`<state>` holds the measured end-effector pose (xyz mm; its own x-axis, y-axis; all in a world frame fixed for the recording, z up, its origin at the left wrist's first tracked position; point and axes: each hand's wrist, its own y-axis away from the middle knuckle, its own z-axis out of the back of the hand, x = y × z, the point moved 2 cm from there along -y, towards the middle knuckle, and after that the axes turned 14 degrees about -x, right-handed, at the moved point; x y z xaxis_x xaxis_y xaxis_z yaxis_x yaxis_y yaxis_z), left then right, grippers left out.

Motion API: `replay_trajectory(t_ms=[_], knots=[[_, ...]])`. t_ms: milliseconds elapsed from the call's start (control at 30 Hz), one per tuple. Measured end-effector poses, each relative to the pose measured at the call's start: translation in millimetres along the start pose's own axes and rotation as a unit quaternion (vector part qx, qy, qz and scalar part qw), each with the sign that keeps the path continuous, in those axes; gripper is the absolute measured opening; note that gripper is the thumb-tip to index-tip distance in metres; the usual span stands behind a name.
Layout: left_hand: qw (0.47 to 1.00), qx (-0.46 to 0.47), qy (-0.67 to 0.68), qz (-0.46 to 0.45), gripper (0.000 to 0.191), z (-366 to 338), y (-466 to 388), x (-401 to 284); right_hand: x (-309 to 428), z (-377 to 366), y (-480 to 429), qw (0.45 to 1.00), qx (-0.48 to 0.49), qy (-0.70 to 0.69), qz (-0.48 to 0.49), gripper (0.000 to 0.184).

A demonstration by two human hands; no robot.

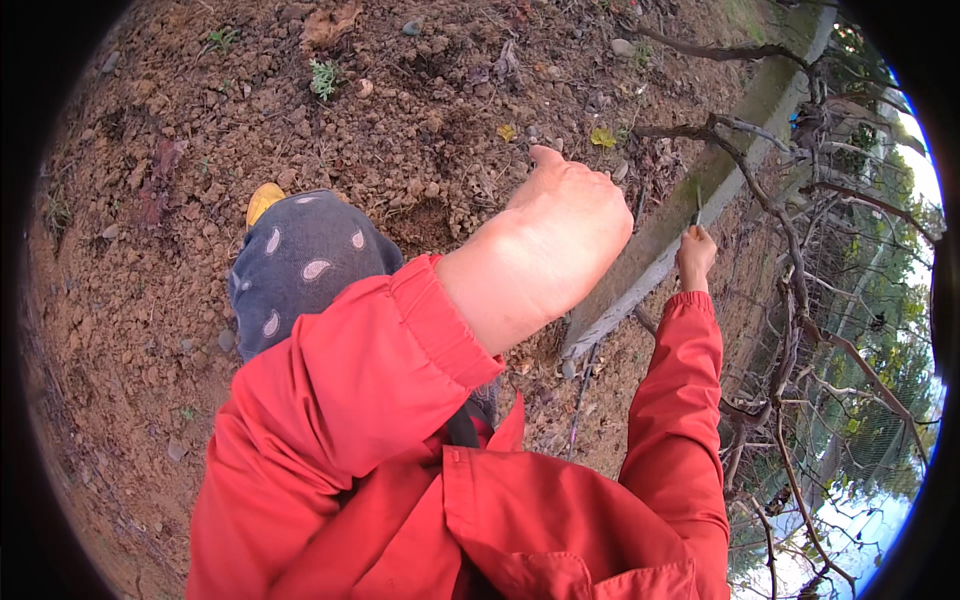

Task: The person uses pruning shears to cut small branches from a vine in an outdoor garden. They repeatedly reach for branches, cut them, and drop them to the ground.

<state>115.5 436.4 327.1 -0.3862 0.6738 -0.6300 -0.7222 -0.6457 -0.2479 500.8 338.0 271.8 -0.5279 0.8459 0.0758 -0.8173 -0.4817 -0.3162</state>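
Note:
My left hand (574,199) reaches out over the soil, its back towards me. The thumb juts to the upper left, while the other fingers are curled out of sight beneath the hand. Whether they hold anything is hidden. Farther right, my right hand (696,256) grips a thin, narrow tool (699,201) that points away from me; its exact kind is too small to tell. Behind that tool runs a long, mossy concrete post or beam (664,232). Bare, woody vine branches (769,199) twist close to the right of this hand.
Clumpy brown soil (172,285) with small stones covers the left. Two yellow leaves (602,137) lie beyond my left hand, and a green weed (325,79) grows farther left. My knee in dark patterned trousers (315,259) and a yellow shoe tip (264,201) show below. Netting (874,427) hangs at right.

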Motion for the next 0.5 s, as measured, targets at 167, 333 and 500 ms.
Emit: replay_trajectory(t_ms=[167,333,500], knots=[[0.999,0.010,-0.037,0.016,0.008,-2,1,5,8,7,21,0.972,-0.089,-0.184,0.120,0.050],[0.999,0.015,-0.030,-0.026,0.014,-4,-2,3,68,14,6,0.774,0.034,-0.604,-0.185,0.050],[0.999,-0.001,-0.044,-0.020,0.017,-6,-1,11,123,-3,-40,0.586,0.034,-0.757,-0.288,0.025]])
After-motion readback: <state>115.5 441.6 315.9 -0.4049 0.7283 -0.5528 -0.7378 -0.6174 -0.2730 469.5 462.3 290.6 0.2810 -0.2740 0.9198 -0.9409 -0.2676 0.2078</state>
